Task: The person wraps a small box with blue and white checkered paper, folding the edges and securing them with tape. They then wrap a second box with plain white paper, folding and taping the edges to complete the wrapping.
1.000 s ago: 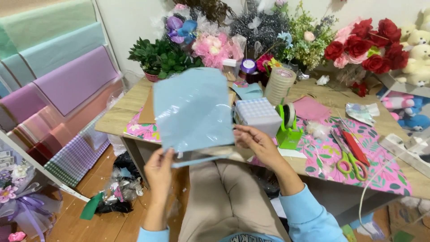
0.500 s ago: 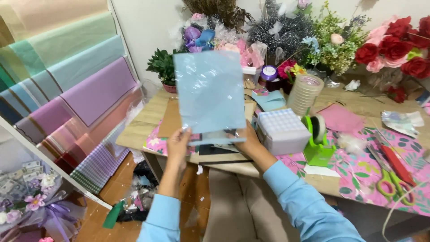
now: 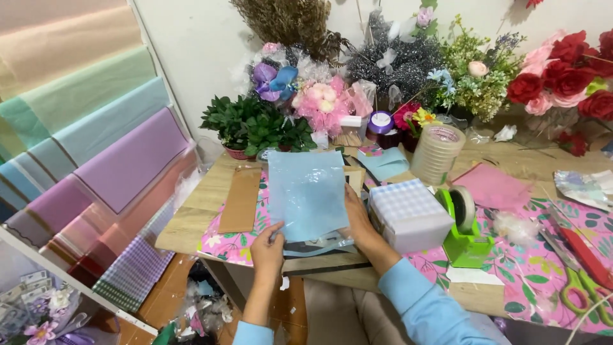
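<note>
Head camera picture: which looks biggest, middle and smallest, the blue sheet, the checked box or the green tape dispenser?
1. Blue sheet, held upright by both hands, looks biggest.
2. Checked box.
3. Green tape dispenser, smallest.
The sheet is nearest the camera, which may flatter it.

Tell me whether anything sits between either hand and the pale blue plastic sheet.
Nothing does. The left hand pinches the pale blue plastic sheet at its lower left corner, and the right hand presses its right edge directly.
</note>
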